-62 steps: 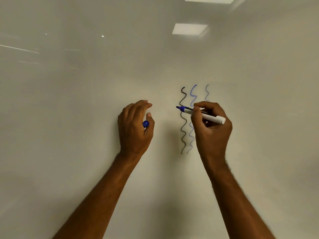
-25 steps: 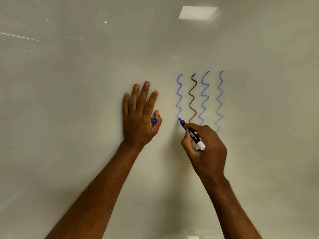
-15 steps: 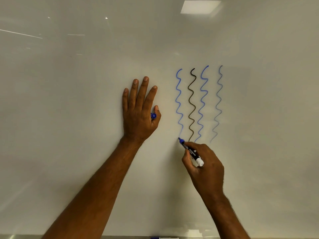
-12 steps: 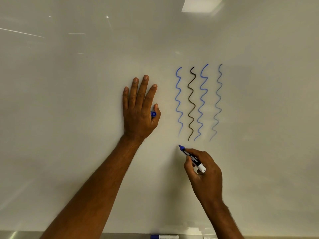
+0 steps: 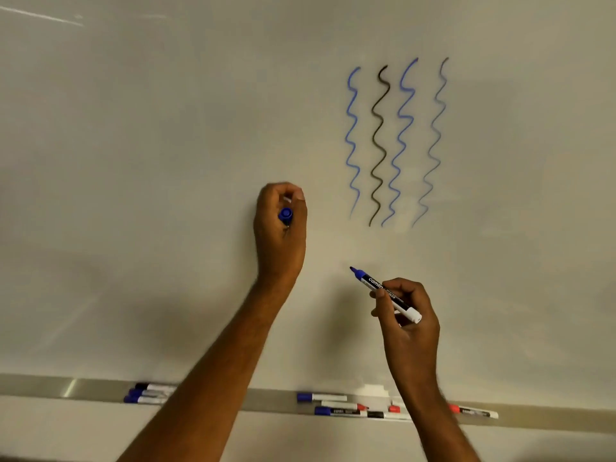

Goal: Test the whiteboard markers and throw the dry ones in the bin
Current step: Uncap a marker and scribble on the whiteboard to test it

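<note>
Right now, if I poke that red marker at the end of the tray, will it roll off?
The red-capped marker looks round and smooth, so it would probably roll easily. It lies lengthwise on the narrow metal tray, apparently near its front edge, so a forward poke might tip it off. It likely feels light and stiff.

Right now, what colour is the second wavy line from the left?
Black second wavy line, head view.

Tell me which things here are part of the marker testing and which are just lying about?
In use:
- right hand holding uncapped blue marker
- left hand holding blue cap
- four test squiggles on whiteboard

Lying about:
- other capped markers on tray
- ceiling-light glare
</note>
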`<action>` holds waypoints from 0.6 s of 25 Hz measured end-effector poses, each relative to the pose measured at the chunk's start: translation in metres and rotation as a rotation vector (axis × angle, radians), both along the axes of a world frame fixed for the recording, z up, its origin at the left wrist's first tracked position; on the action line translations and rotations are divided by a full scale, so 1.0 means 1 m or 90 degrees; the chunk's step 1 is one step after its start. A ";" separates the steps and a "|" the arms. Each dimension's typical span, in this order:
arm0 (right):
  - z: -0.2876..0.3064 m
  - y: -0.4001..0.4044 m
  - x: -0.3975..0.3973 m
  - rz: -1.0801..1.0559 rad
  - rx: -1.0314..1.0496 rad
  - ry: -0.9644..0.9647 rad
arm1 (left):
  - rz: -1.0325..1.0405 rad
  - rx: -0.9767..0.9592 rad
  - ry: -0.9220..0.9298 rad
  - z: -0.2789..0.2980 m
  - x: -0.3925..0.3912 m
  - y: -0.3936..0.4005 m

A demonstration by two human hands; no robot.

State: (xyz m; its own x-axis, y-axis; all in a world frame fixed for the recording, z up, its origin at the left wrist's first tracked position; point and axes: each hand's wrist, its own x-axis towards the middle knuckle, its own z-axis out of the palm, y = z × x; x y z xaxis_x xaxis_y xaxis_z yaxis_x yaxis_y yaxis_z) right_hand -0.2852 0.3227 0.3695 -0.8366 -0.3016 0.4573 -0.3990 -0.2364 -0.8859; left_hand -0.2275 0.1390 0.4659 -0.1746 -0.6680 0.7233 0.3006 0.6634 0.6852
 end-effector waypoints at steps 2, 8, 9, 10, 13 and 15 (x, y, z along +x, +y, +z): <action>-0.007 0.006 0.006 0.019 -0.007 -0.036 | -0.130 0.246 -0.003 -0.032 0.007 0.010; -0.051 0.029 0.037 0.063 0.052 -0.108 | -0.365 0.898 -0.004 -0.157 0.024 0.034; -0.062 0.034 0.042 0.075 0.077 -0.122 | -0.357 0.933 -0.004 -0.172 0.028 0.040; -0.070 0.038 0.048 0.087 0.094 -0.136 | -0.353 0.960 0.002 -0.181 0.033 0.047; -0.089 0.049 0.061 0.104 0.125 -0.177 | -0.361 1.022 0.033 -0.197 0.049 0.066; -0.099 0.057 0.070 0.116 0.148 -0.194 | -0.385 1.036 0.039 -0.206 0.058 0.077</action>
